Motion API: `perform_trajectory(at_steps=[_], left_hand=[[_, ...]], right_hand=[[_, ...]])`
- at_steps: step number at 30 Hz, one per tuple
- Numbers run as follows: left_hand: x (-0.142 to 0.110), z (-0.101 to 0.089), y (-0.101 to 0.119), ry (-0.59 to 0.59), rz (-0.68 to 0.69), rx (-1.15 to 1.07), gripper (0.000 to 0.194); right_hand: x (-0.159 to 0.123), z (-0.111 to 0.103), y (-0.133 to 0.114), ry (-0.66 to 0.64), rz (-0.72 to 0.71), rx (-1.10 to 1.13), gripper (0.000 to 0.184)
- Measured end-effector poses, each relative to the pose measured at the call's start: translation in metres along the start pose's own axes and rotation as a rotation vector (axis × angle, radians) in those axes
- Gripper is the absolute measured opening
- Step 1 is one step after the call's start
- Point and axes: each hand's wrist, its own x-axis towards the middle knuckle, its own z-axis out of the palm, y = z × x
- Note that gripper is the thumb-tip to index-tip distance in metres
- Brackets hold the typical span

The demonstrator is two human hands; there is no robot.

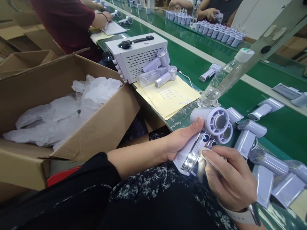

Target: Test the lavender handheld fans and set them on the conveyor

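Observation:
My left hand [184,137] is wrapped round a lavender handheld fan [189,156], its round ringed head tilted up and its shiny handle toward me. A small lit number display shows on the handle. My right hand [230,175] pinches a white cloth [203,158] against the handle's mirror-like face; part of the cloth is hidden by the fingers. Just beyond the held fan, a second ringed fan head [225,133] shows. To the right, several more lavender fans [262,159] lie in a cluster on the green bench.
An open cardboard box [100,127] with white plastic bags [57,111] stands left. Ahead are a white vented metal unit [141,52], wrapped fans [165,78] on yellow sheets [168,102] and a clear bottle [216,83]. Beyond runs a green conveyor [187,57]; co-workers sit along it.

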Motion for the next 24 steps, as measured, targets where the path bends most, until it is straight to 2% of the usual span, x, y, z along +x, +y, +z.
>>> perform_trajectory(at_steps=[5, 8, 11, 13, 16, 18, 19, 21, 24], left_hand=[[0.005, -0.002, -0.006, 0.089, 0.032, 0.025, 0.066], [0.007, 0.000, -0.011, 0.168, 0.029, 0.059, 0.066], [0.006, 0.004, -0.011, 0.195, 0.041, 0.075, 0.063], [0.005, 0.005, -0.009, 0.178, 0.054, 0.079, 0.063], [0.005, 0.001, -0.006, 0.189, 0.072, 0.090, 0.065], [0.007, -0.004, -0.002, 0.211, 0.093, 0.111, 0.068], [0.008, -0.006, 0.000, 0.214, 0.103, 0.122, 0.071], [0.011, -0.010, 0.004, 0.211, 0.128, 0.131, 0.075], [0.015, -0.011, 0.011, 0.154, 0.169, 0.096, 0.075]], right_hand=[[0.004, -0.004, 0.000, 0.076, 0.300, 0.244, 0.034], [0.008, -0.002, -0.002, 0.050, 0.296, 0.190, 0.038], [0.011, -0.002, -0.002, -0.006, 0.272, 0.180, 0.041], [0.012, -0.006, 0.000, -0.087, 0.286, 0.291, 0.040], [0.014, -0.019, 0.005, -0.359, 0.313, 0.593, 0.035], [0.016, -0.028, 0.010, -0.433, 0.369, 0.722, 0.028], [0.016, -0.031, 0.012, -0.394, 0.422, 0.735, 0.024], [0.018, -0.033, 0.016, -0.191, 0.577, 0.721, 0.013], [0.025, -0.023, 0.022, 0.092, 0.754, 0.779, 0.015]])
